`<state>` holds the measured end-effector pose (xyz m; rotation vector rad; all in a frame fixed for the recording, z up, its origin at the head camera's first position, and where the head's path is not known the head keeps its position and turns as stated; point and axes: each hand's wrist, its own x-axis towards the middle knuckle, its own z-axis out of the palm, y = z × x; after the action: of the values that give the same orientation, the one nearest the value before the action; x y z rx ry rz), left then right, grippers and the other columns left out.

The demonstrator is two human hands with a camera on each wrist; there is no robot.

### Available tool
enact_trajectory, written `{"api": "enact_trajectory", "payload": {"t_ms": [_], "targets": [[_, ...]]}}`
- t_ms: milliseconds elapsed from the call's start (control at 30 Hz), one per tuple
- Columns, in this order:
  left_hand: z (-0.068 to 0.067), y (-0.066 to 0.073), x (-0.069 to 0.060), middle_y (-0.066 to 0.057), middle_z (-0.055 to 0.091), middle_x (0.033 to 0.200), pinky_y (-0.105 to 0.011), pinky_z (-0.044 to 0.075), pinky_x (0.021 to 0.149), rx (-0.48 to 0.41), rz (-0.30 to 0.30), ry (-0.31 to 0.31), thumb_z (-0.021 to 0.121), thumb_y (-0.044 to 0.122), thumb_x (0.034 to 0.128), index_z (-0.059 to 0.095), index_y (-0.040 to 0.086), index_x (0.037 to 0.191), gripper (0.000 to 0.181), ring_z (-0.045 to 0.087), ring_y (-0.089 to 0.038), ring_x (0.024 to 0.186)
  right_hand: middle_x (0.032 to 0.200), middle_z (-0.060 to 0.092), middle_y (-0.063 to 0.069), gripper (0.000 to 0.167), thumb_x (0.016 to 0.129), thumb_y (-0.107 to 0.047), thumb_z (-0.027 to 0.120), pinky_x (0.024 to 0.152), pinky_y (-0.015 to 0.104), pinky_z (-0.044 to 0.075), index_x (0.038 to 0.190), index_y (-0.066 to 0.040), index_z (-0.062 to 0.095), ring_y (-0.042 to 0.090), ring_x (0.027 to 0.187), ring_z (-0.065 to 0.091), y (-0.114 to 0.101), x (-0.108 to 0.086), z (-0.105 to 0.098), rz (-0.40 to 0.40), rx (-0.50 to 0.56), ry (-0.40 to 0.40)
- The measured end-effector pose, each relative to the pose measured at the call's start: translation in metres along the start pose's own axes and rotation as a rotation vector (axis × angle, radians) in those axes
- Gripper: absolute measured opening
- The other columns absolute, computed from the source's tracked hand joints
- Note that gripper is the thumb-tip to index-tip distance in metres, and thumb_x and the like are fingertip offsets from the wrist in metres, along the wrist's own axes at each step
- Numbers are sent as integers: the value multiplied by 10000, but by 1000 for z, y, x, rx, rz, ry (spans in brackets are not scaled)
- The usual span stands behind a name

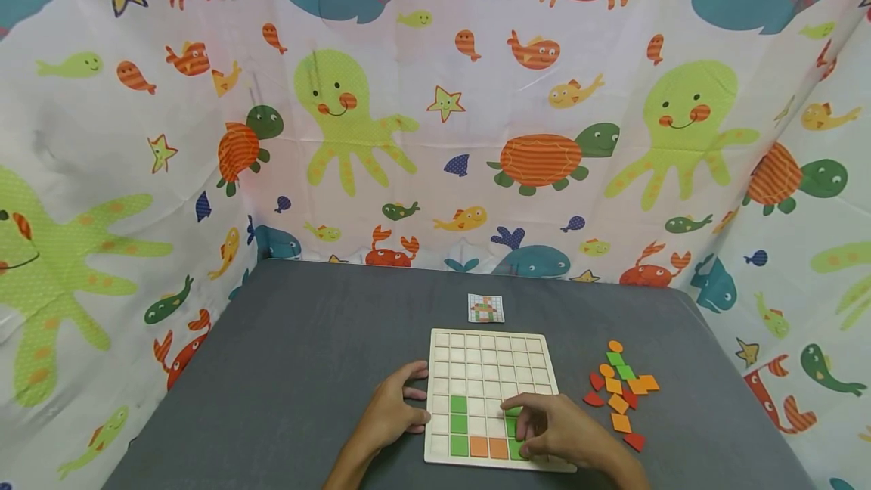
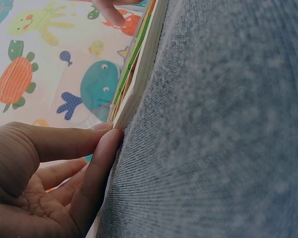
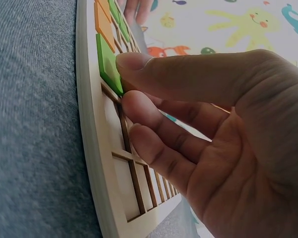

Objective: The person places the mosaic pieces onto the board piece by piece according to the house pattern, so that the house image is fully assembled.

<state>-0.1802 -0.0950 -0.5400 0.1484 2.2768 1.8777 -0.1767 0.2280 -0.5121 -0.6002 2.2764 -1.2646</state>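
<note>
A pale wooden grid board lies flat on the table. Its left edge is gripped by my left hand, thumb and finger meeting at the rim in the left wrist view. Over the board's front right part is my right hand, its thumb touching a green tile in the front row. The index fingertip reaches farther back, near another green tile partly hidden by the hand. Several green tiles form a column on the left, and two orange tiles lie between the columns in the front row.
Loose orange, green and red pieces are scattered right of the board, some touching. Behind it lies a small card with a coloured grid pattern. A sea-animal curtain borders the grey table at the back and sides.
</note>
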Motion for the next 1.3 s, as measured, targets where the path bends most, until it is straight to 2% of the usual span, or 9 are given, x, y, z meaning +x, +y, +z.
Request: {"api": "enact_trajectory", "payload": {"t_ms": [433, 867, 1200, 1300], "targets": [[0, -1, 0, -194, 589, 1460, -389, 648, 579, 3, -5, -1, 795, -209, 716, 542, 22, 1508, 863, 671, -278, 1081, 912, 734, 33, 532, 853, -60, 856, 680, 227, 553, 1349, -39, 667, 101, 769, 653, 5, -7, -10, -47, -9, 79], [1, -2, 1, -189, 593, 1460, -376, 649, 584, 9, -5, 4, 798, -211, 720, 549, 30, 1505, 858, 675, -280, 1080, 972, 727, 49, 555, 859, -93, 866, 741, 251, 588, 1363, 9, 657, 79, 832, 658, 14, -20, -31, -33, -89, 296], [1, -1, 1, -194, 596, 1451, -395, 650, 589, 11, -3, 6, 800, -217, 715, 550, 25, 1500, 859, 676, -290, 1076, 1038, 725, 68, 585, 855, -108, 879, 768, 246, 584, 1397, -62, 661, 149, 898, 670, 22, -35, -49, 130, -81, 483], [1, -1, 1, -192, 597, 1448, -394, 650, 589, 9, -1, 8, 800, -218, 713, 551, 25, 1500, 860, 675, -287, 1073, 1082, 729, 105, 596, 863, -99, 873, 774, 252, 591, 1413, -54, 647, 158, 927, 680, 27, -41, -55, 120, -61, 527]]}}
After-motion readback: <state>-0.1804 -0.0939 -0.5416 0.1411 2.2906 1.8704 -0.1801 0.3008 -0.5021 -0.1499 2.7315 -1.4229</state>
